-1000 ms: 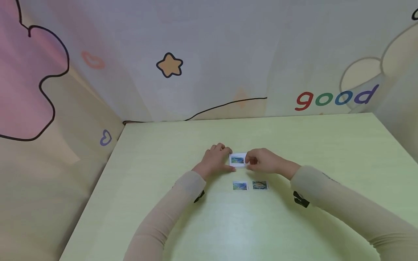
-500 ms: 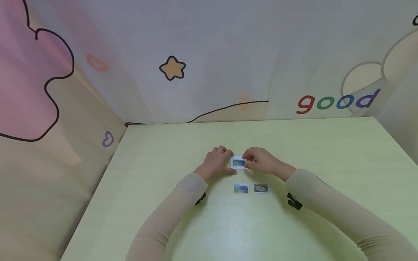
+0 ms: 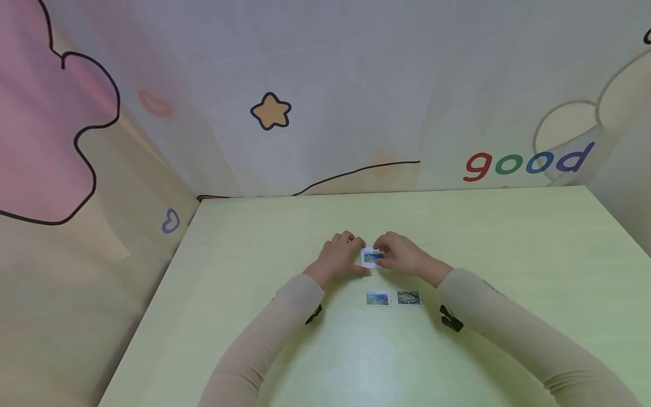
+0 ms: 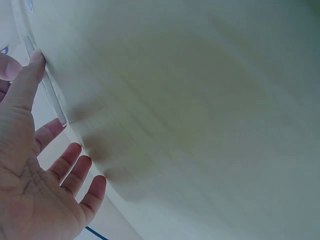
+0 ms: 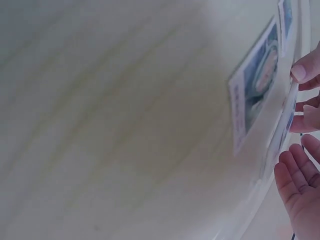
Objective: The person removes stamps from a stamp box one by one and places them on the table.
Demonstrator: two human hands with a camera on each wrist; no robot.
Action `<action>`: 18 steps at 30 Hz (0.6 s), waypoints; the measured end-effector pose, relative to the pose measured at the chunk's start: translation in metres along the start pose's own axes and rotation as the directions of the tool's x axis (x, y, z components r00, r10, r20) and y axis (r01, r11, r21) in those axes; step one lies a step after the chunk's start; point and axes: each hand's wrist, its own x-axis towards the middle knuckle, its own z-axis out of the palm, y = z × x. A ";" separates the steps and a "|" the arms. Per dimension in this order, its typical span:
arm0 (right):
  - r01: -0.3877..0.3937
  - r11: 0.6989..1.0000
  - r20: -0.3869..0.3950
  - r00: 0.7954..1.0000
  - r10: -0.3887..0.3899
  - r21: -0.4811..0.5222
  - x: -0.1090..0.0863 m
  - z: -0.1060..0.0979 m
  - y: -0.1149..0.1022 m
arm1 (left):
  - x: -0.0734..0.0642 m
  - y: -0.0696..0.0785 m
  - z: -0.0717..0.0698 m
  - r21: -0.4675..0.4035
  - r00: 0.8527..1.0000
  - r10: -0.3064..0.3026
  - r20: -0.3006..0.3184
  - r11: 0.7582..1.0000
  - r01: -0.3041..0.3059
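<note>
A small white card (image 3: 364,263) with a blue-green landscape picture stamp (image 3: 373,258) on it lies towards the middle of the table. My left hand (image 3: 338,255) holds the card's left end, thumb and index finger at opposite edges. In the left wrist view, the left hand (image 4: 35,165) has its other fingers spread loosely. My right hand (image 3: 404,254) covers the card's right part, thumb and fingertips at the stamp. Whether they pinch it cannot be told. Nearer lie two loose picture stamps, a landscape one (image 3: 378,298) and one with a round building-like shape (image 3: 409,298).
The pale green table (image 3: 244,237) meets a cartoon-printed backdrop (image 3: 346,102) at its far edge and left side. Each wrist carries a dark strap piece beneath the sleeve. In the right wrist view, the round-shape stamp (image 5: 255,85) lies close beside the hands.
My right hand has slid left over the card, covering more of its right part and the stamp. The left hand stays put. The whole view has shifted slightly downward.
</note>
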 end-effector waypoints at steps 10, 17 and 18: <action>-0.009 0.997 0.042 0.999 0.012 -0.078 0.006 0.000 -0.006 | 0.000 -0.002 0.002 -0.003 1.000 0.014 -0.001 1.000 -0.014; -0.024 0.994 0.068 0.997 0.031 -0.111 0.010 0.000 -0.005 | 0.000 -0.002 0.001 -0.006 1.000 0.013 -0.005 1.000 -0.013; -0.025 0.993 0.069 0.997 0.033 -0.114 0.010 0.000 -0.005 | 0.000 -0.002 0.001 -0.006 1.000 0.014 -0.004 1.000 -0.014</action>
